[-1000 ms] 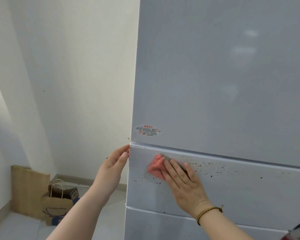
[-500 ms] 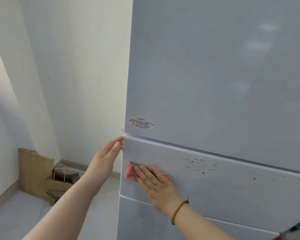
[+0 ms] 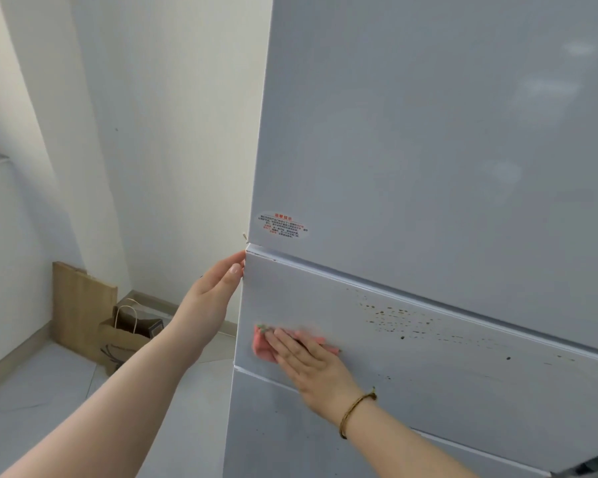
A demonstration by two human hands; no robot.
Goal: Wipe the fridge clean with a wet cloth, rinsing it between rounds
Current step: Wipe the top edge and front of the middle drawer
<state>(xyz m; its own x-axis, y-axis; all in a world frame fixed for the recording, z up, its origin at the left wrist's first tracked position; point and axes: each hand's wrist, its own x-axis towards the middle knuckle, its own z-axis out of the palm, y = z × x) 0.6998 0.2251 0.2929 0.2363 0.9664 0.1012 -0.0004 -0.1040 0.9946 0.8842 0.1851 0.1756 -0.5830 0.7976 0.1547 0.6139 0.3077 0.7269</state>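
Pressing the pink cloth (image 3: pixel 261 349) flat against the fridge (image 3: pixel 428 132), your right hand (image 3: pixel 311 367) lies on it with straight fingers, low on the middle door panel (image 3: pixel 446 384) near its left edge. Your left hand (image 3: pixel 214 298) rests with relaxed, nearly straight fingers against that panel's top left corner, holding nothing. Dark specks (image 3: pixel 394 315) dot the panel below its upper edge, right of the cloth and apart from it. A sticker (image 3: pixel 282 225) sits at the upper door's bottom left corner. On the floor left of the fridge, a paper bag (image 3: pixel 121 336) stands beside a board (image 3: pixel 80 305) leaning on the wall.
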